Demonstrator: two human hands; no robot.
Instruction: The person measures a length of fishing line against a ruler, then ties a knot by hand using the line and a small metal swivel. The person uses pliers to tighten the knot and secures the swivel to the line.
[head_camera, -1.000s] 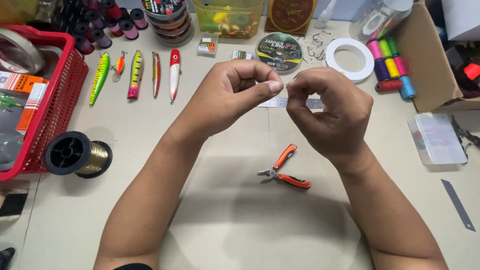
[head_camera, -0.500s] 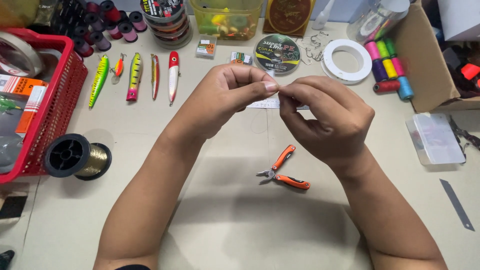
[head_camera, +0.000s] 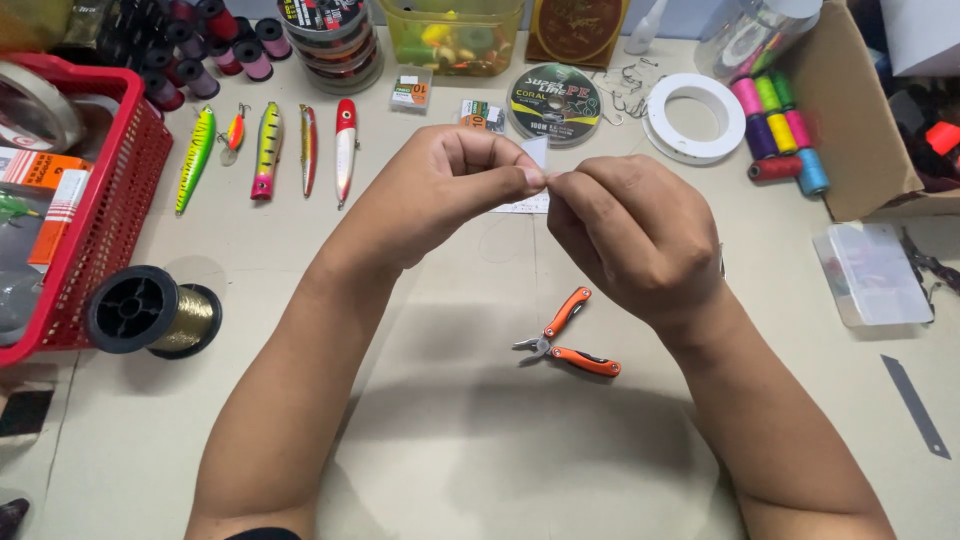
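1. Bare skin meets above the table (head_camera: 460, 430): the left hand (head_camera: 440, 190) and the right hand (head_camera: 635, 235) touch at thumb and forefinger tips.
2. Both hands have fingers curled closed, pinching something too small to make out; a small white packet (head_camera: 535, 152) shows just behind the pinch.
3. Orange-handled pliers (head_camera: 565, 340) lie on the table just below the right hand, untouched.
4. Five fishing lures (head_camera: 270, 150) lie in a row to the left of the left hand.
5. A spool of gold line (head_camera: 150, 312) sits beside a red basket (head_camera: 120, 200).
6. Coloured thread spools (head_camera: 780, 135) lie near a cardboard box (head_camera: 850, 110).
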